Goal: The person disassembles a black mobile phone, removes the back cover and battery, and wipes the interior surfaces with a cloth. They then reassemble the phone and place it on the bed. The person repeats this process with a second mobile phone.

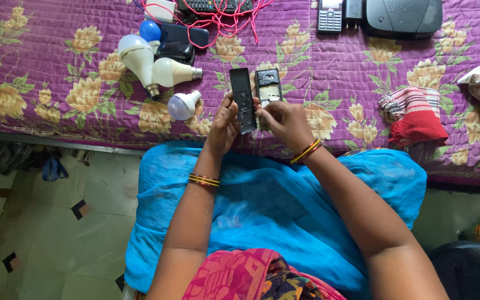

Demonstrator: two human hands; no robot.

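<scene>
Surface: purple quilted bedspread with yellow flower print (pixel 40 105) covers the bed edge, and the person sits facing it with a bright blue cloth (pixel 273 200) spread over the lap, so anything dropped lands soft.

Left hand: the left hand (pixel 224 125) is closed around the lower end of a long flat black plastic back cover (pixel 242 100), thumb and fingers pinching it upright so its inner face turns toward the head camera.

Right hand: the right hand (pixel 285 123) grips the bottom of a small black phone body with its back open (pixel 268 87), fingertips curled at its lower edge, tilted up just beside the cover.

Where the two pieces are: both are off the bed, raised over its edge, side by side and nearly touching, held close so the two halves line up for a look.

Bulbs: white LED bulbs (pixel 145 64) lie in a loose cluster to the left with a small blue round bulb (pixel 150 31), well clear of the hands.

Back row: tangled red wire (pixel 223 21), a grey keypad phone (pixel 330 15) and a dark grey box-shaped device (pixel 402 16) sit pushed to the far side.

Right side: a folded red and striped cloth (pixel 415 114) rests on the bedspread, apart from the work.
</scene>
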